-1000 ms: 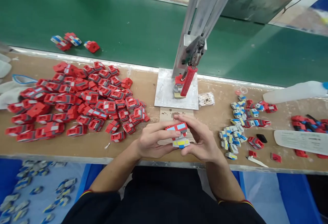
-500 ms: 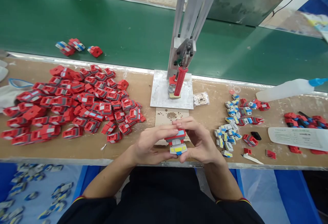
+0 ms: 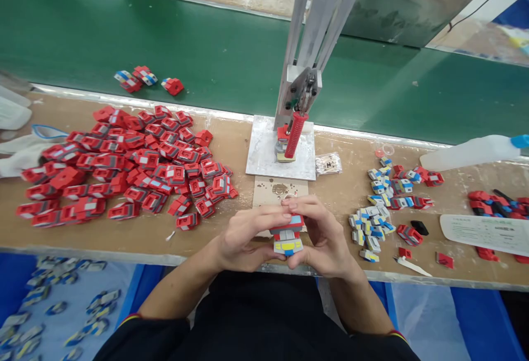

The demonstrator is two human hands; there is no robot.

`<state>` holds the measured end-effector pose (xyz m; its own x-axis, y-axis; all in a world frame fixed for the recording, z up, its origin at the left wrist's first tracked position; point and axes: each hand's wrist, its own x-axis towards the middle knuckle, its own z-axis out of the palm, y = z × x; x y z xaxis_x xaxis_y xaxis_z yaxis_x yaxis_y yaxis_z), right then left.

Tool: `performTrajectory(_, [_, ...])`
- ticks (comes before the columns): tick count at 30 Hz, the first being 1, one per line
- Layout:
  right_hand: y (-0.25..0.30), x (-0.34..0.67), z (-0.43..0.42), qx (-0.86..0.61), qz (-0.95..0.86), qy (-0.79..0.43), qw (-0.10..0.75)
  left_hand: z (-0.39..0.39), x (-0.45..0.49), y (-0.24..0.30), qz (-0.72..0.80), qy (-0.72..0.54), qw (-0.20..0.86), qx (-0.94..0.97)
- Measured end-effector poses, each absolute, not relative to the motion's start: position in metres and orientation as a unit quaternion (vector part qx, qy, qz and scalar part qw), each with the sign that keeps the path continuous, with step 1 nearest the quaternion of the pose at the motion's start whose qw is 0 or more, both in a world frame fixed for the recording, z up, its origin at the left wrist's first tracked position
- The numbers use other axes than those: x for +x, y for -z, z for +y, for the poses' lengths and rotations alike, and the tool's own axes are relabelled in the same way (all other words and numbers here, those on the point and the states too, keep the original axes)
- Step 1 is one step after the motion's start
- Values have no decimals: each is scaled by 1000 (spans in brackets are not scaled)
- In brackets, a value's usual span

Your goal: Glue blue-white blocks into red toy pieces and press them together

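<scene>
From where I stand, the person's left hand (image 3: 246,238) and right hand (image 3: 326,237) are close together, fingers and thumbs clamped from either side on a small red, grey, blue and yellow block-shaped toy (image 3: 288,240). It sits between them, red part uppermost, the yellow-marked grey part below. Just beyond the hands lies a stained tan card (image 3: 268,190), and past it a square grey metal plate (image 3: 258,154) bearing an upright metal press with a red ribbed handle (image 3: 296,136). To the left of the hands spreads a big heap of red and grey angular pieces (image 3: 124,168). Off to their right I see a smaller cluster of grey, blue and yellow pieces (image 3: 374,223), with a thin white blade-shaped tool (image 3: 414,266) near it. Farther out, beyond the plate, runs a smooth green belt (image 3: 215,63), three red-bodied toys (image 3: 173,86) on it, ahead and left of the hands.
</scene>
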<state>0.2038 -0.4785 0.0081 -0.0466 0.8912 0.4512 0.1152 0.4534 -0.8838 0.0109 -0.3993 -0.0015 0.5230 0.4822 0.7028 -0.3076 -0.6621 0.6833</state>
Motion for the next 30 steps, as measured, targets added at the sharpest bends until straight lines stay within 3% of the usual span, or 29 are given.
performTrajectory(5, [-4, 206, -479, -391, -631, -364, 563, -403, 7, 3, 62, -462, 423, 777])
performTrajectory(8, [0, 209, -471, -396, -637, -348, 562, -403, 6, 12, 95, -453, 512, 723])
performTrajectory(12, [-1, 208, -463, -426, -680, -248, 542, -401, 5, 19, 94, -448, 624, 633])
performTrajectory(17, [-2, 203, -454, -435, -756, -89, 481, -387, -3, 13, 122, -392, 683, 604])
performTrajectory(21, [-5, 212, -447, -480, -754, -23, 447, -323, -16, 11, 263, -413, 571, 659])
performTrajectory(26, [-8, 236, -437, -545, -693, -59, 467, -196, -36, 26, 366, -340, 365, 786])
performTrajectory(30, [-3, 245, -420, -575, -665, -131, 457, -158, -33, 43, 365, -218, 372, 825])
